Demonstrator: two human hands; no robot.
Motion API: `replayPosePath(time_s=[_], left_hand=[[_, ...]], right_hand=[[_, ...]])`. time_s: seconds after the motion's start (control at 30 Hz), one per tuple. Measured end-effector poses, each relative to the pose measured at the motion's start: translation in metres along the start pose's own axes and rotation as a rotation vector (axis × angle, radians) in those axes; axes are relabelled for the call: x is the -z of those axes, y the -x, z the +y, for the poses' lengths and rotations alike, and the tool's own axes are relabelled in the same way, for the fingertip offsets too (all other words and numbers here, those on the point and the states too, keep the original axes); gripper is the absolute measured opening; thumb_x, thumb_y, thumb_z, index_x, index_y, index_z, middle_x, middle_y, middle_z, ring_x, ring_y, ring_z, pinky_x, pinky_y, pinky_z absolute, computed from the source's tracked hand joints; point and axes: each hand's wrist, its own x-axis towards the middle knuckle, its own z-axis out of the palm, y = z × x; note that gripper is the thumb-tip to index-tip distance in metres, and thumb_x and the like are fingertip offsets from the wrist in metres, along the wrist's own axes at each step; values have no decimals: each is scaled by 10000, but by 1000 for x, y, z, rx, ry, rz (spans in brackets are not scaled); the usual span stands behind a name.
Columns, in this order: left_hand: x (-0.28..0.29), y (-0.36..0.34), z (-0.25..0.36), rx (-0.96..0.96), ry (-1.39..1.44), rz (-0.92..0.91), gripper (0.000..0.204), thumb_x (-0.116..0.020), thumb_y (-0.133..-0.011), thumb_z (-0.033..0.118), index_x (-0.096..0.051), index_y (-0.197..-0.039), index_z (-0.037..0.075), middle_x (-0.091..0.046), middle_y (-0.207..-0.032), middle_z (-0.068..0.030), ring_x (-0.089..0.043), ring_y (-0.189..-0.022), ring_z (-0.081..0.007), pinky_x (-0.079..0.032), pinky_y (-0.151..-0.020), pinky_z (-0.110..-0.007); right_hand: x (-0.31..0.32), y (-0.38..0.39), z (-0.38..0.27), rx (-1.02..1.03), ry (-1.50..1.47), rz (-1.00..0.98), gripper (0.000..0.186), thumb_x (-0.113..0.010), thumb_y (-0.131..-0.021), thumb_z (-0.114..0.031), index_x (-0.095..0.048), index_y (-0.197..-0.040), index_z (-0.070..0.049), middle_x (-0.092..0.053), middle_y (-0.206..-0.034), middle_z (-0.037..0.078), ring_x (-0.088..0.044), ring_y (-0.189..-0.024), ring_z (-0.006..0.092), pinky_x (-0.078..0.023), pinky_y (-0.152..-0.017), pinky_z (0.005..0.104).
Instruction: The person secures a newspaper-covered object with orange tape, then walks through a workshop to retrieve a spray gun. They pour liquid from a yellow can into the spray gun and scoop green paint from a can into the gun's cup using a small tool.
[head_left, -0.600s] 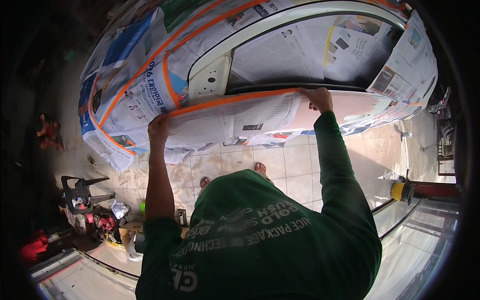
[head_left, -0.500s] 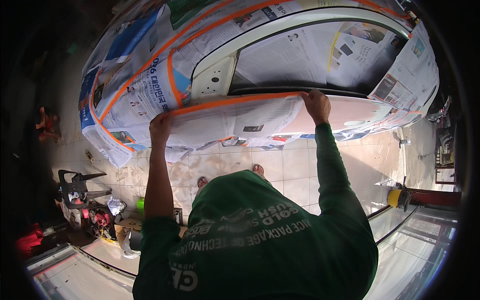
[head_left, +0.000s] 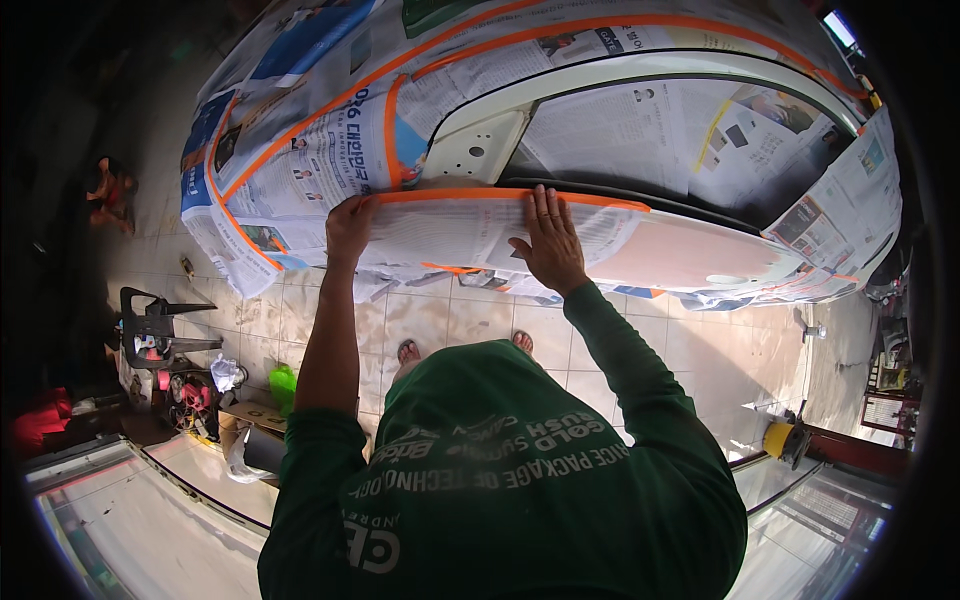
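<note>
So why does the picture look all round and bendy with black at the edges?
Head view: a fisheye lens bows the orange tape and floor tiles, and leaves a black rim. Daylight brightens the newspaper; the left side is dim. Both hands, left and right, look sharp.

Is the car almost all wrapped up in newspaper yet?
Mostly. Newspaper held by orange tape already covers much of the car. The left hand and right hand are pressing a taped sheet onto the door. A bare pinkish panel is uncovered beside it.
</note>
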Motion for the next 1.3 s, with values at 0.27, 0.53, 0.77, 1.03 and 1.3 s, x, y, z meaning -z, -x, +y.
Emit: replayPosePath(time_s=[0.27,0.53,0.77,1.03,1.3], left_hand=[[-2,8,-11,-1,49,9,286,-727,-911,262,-709,-870,-21,-539,-620,-40,-447,-598,-85,-414,-582,-296],[4,10,3,-15,60,-8,233,-723,-924,213,-717,-897,-18,-558,-641,-34,-461,-608,-84,-418,-585,-279],[0,41,18,-185,22,11,162,-730,-906,145,-714,-903,-16,-621,-694,-66,-538,-625,-129,-455,-610,-293],[-6,92,61,-402,-122,-118,145,-773,-848,152,-704,-841,25,-676,-754,-111,-620,-679,-268,-503,-638,-381],[4,39,43,-249,-369,81,261,-745,-868,282,-675,-755,56,-671,-701,-138,-662,-667,-380,-512,-594,-454]], right_hand=[[-6,-14,-18,89,-21,-10,813,-548,-975,-508,-319,-1522,48,-293,-1608,225,-232,-1520,352,-190,-1245,473],[0,-26,-13,303,-39,-73,809,-553,-958,-518,-345,-1513,32,-329,-1601,190,-277,-1507,318,-216,-1241,463],[-11,-36,-31,270,-56,-64,837,-582,-936,-520,-339,-1518,29,-342,-1591,201,-276,-1507,324,-205,-1244,459],[-8,-48,-34,360,-49,-62,875,-679,-882,-471,-351,-1492,65,-352,-1570,237,-308,-1486,345,-234,-1238,455],[-14,-66,-46,377,-63,-83,897,-660,-890,-498,-342,-1479,98,-349,-1561,262,-309,-1479,376,-225,-1241,462]])
